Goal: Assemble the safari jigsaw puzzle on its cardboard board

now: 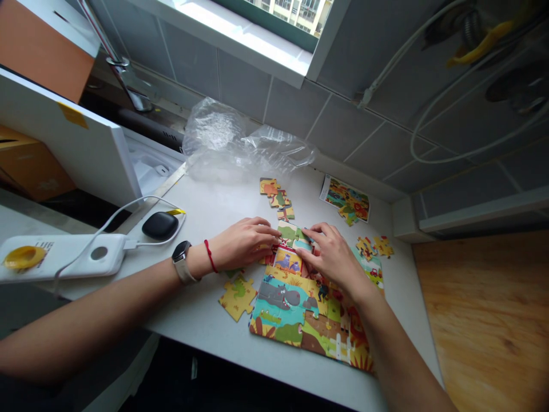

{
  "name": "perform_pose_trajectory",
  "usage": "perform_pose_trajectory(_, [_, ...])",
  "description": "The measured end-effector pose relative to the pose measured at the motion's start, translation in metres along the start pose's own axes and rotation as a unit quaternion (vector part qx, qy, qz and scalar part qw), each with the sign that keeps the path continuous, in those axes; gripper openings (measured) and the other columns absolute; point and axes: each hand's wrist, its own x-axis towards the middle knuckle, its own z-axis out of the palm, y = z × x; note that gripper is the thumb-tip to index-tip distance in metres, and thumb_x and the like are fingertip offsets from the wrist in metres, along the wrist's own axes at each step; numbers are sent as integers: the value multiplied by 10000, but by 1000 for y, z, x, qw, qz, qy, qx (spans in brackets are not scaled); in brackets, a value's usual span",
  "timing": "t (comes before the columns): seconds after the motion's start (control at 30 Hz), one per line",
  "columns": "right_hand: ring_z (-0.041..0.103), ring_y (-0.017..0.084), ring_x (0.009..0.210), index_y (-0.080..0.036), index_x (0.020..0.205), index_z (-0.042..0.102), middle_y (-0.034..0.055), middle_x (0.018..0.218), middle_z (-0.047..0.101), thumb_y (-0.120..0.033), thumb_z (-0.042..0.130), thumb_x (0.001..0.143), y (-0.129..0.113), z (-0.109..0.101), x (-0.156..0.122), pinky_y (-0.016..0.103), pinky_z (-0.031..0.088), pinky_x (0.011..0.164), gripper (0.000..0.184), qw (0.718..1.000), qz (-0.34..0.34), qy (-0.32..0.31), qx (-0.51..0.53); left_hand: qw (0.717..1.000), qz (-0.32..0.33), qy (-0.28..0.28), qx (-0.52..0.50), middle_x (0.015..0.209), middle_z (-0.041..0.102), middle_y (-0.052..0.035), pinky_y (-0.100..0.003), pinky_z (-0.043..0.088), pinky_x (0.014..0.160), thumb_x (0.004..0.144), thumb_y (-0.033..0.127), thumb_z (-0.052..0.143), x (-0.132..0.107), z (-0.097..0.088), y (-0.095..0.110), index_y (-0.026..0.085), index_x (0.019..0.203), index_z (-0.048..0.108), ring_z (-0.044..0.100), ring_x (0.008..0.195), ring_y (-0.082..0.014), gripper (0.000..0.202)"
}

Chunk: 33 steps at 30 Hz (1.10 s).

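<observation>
A partly assembled jigsaw puzzle (pixel 274 294) lies on the white counter, showing a grey hippo, water and a yellow bank. My left hand (pixel 251 240) rests at its upper left, fingers stretched out and their tips touching a green piece (pixel 286 232). At the upper edge, my right hand (pixel 332 254) has thumb and forefinger on either side of a light-blue puzzle piece (pixel 303 245). Part of the puzzle's right side is hidden under the right hand and forearm. A loose yellow puzzle piece (pixel 238 296) with a green animal lies to the left.
Several joined pieces (pixel 278 198) lie beyond the hands. A picture card (pixel 347 197) and more pieces (pixel 374 246) sit at right. Crumpled clear plastic (pixel 240 143) is against the wall. On the left are a white power bank (pixel 64 257), its cable and a black case (pixel 160 225).
</observation>
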Motion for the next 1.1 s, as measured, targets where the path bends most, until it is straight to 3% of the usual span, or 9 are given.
perform_pose_trajectory(0.27, [660, 334, 1111, -221, 1294, 730, 120, 1159, 678, -406, 754, 907, 0, 1, 1, 495, 573, 988, 430, 1000, 7, 3, 27, 1000, 2, -1, 3, 1340, 744, -64, -447, 581, 993, 1066, 326, 599, -1, -1, 0, 204, 1215, 761, 661, 1167, -274, 252])
perform_pose_trajectory(0.5, [674, 341, 1095, -202, 1340, 685, 134, 1150, 686, -404, 749, 911, 0, 0, -4, 506, 588, 972, 478, 998, -29, 53, 27, 1000, -3, -1, -6, 1334, 746, -61, -442, 578, 999, 1056, 315, 614, 0, -2, 0, 206, 1195, 767, 660, 1168, -272, 233])
perform_pose_trajectory(0.83, [702, 303, 1047, -189, 1314, 699, 136, 1165, 683, -456, 715, 951, 22, -13, -17, 462, 615, 943, 451, 991, -49, 108, 56, 1000, -7, -3, -10, 1347, 737, -73, -454, 571, 1004, 1076, 346, 578, 0, 0, -1, 215, 1229, 760, 650, 1181, -269, 272])
perform_pose_trajectory(1.0, [675, 282, 1069, -219, 1337, 706, 122, 1170, 634, -437, 739, 925, 19, -10, -15, 449, 624, 957, 467, 984, -13, 145, 104, 1000, -4, 1, -10, 1336, 742, -70, -432, 566, 1004, 1077, 326, 570, 0, -1, 0, 231, 1217, 765, 662, 1175, -253, 258])
perform_pose_trajectory(1.1, [673, 250, 971, -226, 1327, 723, 102, 1108, 623, -439, 712, 932, 19, -3, -12, 427, 655, 869, 449, 974, 38, 145, 167, 1000, -4, 6, -11, 1327, 747, -70, -430, 568, 995, 1074, 333, 576, 0, -1, 0, 235, 1216, 766, 666, 1173, -252, 257])
